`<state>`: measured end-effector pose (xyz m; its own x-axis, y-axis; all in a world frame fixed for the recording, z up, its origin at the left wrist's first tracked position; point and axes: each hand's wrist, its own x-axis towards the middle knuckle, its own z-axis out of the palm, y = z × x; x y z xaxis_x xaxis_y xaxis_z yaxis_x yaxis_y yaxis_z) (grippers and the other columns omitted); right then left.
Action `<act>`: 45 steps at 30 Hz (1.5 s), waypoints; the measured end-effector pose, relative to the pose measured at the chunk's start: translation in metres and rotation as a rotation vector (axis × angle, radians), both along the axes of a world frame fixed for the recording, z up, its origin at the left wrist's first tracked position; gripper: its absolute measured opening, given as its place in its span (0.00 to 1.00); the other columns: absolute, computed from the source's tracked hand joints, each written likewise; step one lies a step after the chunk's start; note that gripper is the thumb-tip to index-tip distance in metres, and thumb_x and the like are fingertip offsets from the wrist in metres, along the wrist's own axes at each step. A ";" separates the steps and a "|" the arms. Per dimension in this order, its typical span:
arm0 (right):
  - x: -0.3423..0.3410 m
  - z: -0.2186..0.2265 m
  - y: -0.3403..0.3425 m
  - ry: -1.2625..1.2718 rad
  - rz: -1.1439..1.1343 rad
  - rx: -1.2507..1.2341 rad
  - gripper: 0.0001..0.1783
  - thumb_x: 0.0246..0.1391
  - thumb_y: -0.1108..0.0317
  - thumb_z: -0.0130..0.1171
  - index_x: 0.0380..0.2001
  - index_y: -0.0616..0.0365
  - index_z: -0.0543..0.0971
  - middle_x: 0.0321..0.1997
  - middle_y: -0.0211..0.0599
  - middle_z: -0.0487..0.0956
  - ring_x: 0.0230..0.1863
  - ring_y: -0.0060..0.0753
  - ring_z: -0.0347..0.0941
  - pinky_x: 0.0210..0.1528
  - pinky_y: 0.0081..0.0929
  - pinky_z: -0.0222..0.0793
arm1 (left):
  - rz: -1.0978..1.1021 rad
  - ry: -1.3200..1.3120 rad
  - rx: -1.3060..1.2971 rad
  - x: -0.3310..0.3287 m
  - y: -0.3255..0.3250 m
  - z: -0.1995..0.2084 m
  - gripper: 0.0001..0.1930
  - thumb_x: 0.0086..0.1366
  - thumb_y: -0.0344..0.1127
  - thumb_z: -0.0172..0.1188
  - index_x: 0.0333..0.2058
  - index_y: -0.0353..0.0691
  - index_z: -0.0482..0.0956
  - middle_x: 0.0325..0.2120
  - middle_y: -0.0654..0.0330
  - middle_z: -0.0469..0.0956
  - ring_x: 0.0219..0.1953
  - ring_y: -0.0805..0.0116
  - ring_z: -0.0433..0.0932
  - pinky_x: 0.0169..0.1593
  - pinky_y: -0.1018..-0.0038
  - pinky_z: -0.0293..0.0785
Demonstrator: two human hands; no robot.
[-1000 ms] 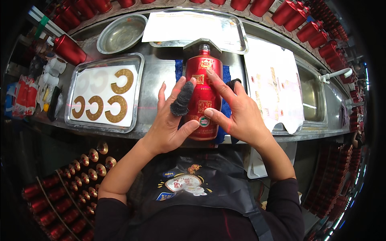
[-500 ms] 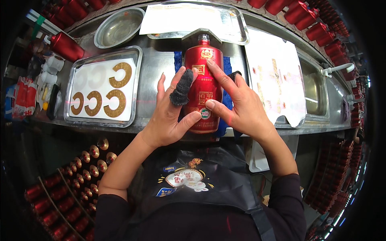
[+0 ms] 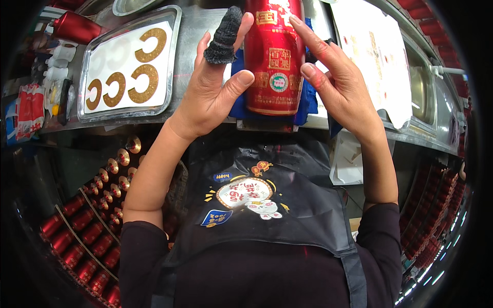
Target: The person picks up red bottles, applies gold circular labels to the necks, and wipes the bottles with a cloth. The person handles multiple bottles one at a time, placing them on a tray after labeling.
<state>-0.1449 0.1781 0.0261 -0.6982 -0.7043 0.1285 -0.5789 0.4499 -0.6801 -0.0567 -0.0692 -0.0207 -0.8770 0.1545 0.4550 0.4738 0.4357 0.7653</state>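
Observation:
A shiny red bottle [image 3: 275, 61] with gold lettering and a small round green-and-white label lies on a blue cloth [image 3: 308, 102], its neck end cut off by the top of the picture. My left hand [image 3: 208, 95] is to its left, fingers spread and apart from the lower body of the bottle; one finger wears a black knitted finger cover [image 3: 225, 38]. To the right of the bottle is my right hand [image 3: 341, 84], its fingers extended and loosely parted. Its index fingertip is close to the upper label, and I cannot tell whether it touches. Nothing is held in either hand.
At left, a metal tray [image 3: 172, 66] bears gold C-shaped pieces on a white sheet. Another red bottle [image 3: 77, 26] lies beyond it. White sheets with gold decals [image 3: 377, 51] are at right beside a sink [image 3: 423, 110]. Racked red bottles [image 3: 82, 236] stand below the counter.
The view has tilted down, so the bottle and counter sit higher in the picture. My hands have drawn slightly apart, and my right thumb has come off the bottle's lower label.

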 end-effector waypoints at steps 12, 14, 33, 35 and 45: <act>0.006 -0.013 0.002 0.010 0.026 -0.108 0.40 0.58 0.55 0.68 0.72 0.41 0.67 0.44 0.32 0.75 0.32 0.20 0.58 0.34 0.22 0.58 | 0.019 -0.009 -0.072 0.001 0.006 -0.004 0.40 0.68 0.52 0.62 0.72 0.44 0.58 0.71 0.56 0.61 0.75 0.51 0.53 0.74 0.44 0.34; 0.005 -0.015 0.000 -0.022 0.038 -0.120 0.40 0.59 0.56 0.67 0.73 0.41 0.66 0.47 0.33 0.76 0.34 0.21 0.59 0.36 0.22 0.59 | 0.023 -0.004 -0.079 0.002 0.007 -0.004 0.40 0.68 0.52 0.62 0.72 0.43 0.58 0.71 0.56 0.62 0.75 0.51 0.54 0.74 0.44 0.35; 0.004 -0.006 -0.003 -0.070 0.075 -0.072 0.42 0.60 0.57 0.67 0.75 0.41 0.62 0.44 0.28 0.73 0.26 0.14 0.52 0.26 0.17 0.53 | 0.038 -0.022 0.025 0.002 0.011 -0.011 0.36 0.70 0.51 0.59 0.72 0.48 0.60 0.71 0.51 0.60 0.75 0.49 0.52 0.74 0.42 0.34; 0.005 -0.006 -0.002 -0.080 0.069 -0.069 0.42 0.60 0.57 0.67 0.75 0.41 0.62 0.46 0.30 0.74 0.29 0.16 0.56 0.29 0.18 0.57 | 0.021 -0.040 0.039 0.002 0.010 -0.010 0.36 0.70 0.51 0.59 0.72 0.48 0.60 0.71 0.51 0.60 0.76 0.49 0.51 0.74 0.42 0.34; 0.008 -0.004 -0.002 -0.059 0.064 -0.004 0.42 0.61 0.51 0.64 0.75 0.41 0.60 0.69 0.53 0.71 0.66 0.53 0.71 0.65 0.42 0.68 | 0.030 -0.035 -0.042 0.003 0.008 -0.002 0.38 0.69 0.48 0.61 0.72 0.43 0.59 0.71 0.54 0.62 0.76 0.49 0.51 0.73 0.41 0.34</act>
